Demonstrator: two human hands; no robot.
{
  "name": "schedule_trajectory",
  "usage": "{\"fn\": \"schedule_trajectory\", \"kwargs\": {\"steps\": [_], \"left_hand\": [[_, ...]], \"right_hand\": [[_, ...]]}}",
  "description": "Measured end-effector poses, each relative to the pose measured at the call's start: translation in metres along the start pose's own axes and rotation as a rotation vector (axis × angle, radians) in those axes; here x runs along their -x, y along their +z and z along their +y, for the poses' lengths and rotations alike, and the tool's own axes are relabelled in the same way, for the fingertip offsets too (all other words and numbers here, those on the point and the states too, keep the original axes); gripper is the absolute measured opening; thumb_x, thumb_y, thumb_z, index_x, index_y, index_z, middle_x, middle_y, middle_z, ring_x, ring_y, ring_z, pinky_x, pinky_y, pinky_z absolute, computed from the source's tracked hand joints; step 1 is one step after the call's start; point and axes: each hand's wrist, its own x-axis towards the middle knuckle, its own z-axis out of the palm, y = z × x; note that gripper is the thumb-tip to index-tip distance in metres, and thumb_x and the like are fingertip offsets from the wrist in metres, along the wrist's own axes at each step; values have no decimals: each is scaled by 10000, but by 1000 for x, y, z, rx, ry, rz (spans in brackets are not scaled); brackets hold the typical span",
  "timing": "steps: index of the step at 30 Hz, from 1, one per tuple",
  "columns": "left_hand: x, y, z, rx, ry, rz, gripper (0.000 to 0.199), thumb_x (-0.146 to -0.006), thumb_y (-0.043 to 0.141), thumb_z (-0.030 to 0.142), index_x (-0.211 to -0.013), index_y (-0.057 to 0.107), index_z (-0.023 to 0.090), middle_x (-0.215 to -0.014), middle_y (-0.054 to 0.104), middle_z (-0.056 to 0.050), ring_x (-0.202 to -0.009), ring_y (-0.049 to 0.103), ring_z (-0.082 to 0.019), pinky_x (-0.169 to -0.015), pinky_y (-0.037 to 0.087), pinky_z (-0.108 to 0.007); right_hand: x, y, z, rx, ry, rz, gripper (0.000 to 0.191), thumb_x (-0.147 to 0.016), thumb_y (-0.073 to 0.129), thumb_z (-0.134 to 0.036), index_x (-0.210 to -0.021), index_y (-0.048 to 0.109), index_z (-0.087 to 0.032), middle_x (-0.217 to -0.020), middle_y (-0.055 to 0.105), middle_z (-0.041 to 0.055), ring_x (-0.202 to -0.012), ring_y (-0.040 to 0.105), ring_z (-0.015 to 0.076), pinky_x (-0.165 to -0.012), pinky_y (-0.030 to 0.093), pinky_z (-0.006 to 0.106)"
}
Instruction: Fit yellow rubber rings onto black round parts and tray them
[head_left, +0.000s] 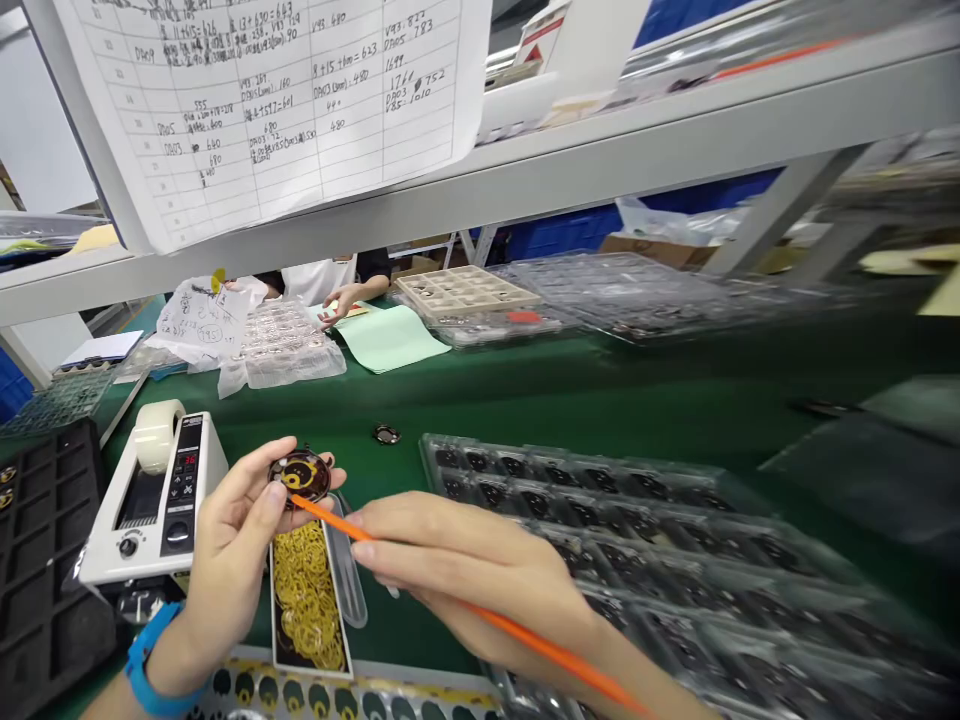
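My left hand (pixel 238 530), with a blue band at the wrist, pinches a round dark disc (pixel 301 474) by its edge. A yellow shape shows on the disc's face. In my right hand (pixel 480 560) is a long orange stick (pixel 525 640), its tip against the lower edge of the disc. Beneath the disc stands a white box (pixel 348 668) of yellow rings (pixel 307 600), with a clear lid (pixel 351 580) beside it. One small dark round part (pixel 386 434) lies on the green table behind my hands.
A tape dispenser (pixel 161 500) and a black tray (pixel 52 560) stand at left. Clear trays of dark parts (pixel 645 540) fill the right. A grey shelf rail (pixel 570 180) crosses above, with a written sheet (pixel 285 110). Another person's hand (pixel 346 298) is across the table.
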Motion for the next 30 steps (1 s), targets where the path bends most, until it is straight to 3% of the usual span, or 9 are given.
{"fn": "schedule_trajectory", "kwargs": {"steps": [5, 10, 13, 17, 22, 25, 30], "left_hand": [[-3, 2, -1, 84, -58, 68, 240, -897, 687, 274, -1133, 673, 233, -1034, 733, -65, -1026, 681, -225, -840, 574, -207], [-7, -1, -3, 93, -101, 87, 311, -863, 716, 210, -1161, 632, 182, -1065, 723, -108, -1021, 683, -234, -861, 574, -228], [-9, -2, -5, 87, -98, 93, 331, -855, 715, 181, -1171, 618, 174, -1064, 725, -98, -1038, 676, -234, -864, 577, -226], [-7, 1, -11, 56, -79, 73, 342, -860, 714, 194, -1185, 608, 179, -1055, 728, -84, -1033, 679, -242, -850, 598, -250], [0, 10, -21, 27, -44, 81, 350, -880, 691, 220, -1212, 590, 171, -1123, 702, -109, -1111, 640, -274, -900, 600, -336], [-1, 11, -27, 47, -39, 115, 384, -865, 703, 230, -1218, 572, 156, -1120, 701, -123, -1103, 645, -282, -923, 588, -361], [-5, 9, -30, 14, -75, 160, 413, -822, 727, 244, -1194, 575, 149, -1035, 725, -110, -1054, 670, -280, -894, 591, -361]], "right_hand": [[-1, 1, 1, 299, -205, -138, 265, -1010, 371, -78, -988, 636, -73, -926, 724, 105, -916, 683, 186, -838, 582, 275], [-4, 4, 4, 332, -253, -159, 283, -1010, 352, -75, -969, 631, -70, -923, 728, 106, -897, 694, 203, -762, 603, 301], [-2, 4, 1, 265, -147, -57, 180, -986, 448, -82, -985, 627, -102, -873, 726, 91, -843, 700, 171, -744, 606, 257], [0, 7, -6, 184, 107, 208, 166, -906, 574, -43, -998, 636, -166, -792, 709, 49, -737, 695, 144, -675, 604, 222], [2, 24, -4, 177, 167, 303, 228, -872, 574, 13, -1000, 644, -162, -843, 727, 47, -777, 705, 154, -734, 613, 251], [5, 30, 1, 243, 138, 280, 192, -874, 571, 21, -983, 641, -120, -847, 726, 77, -794, 701, 157, -750, 616, 263], [10, 31, 10, 428, -97, 134, 139, -882, 553, 11, -977, 645, -32, -883, 722, 160, -845, 705, 224, -772, 635, 338]]}}
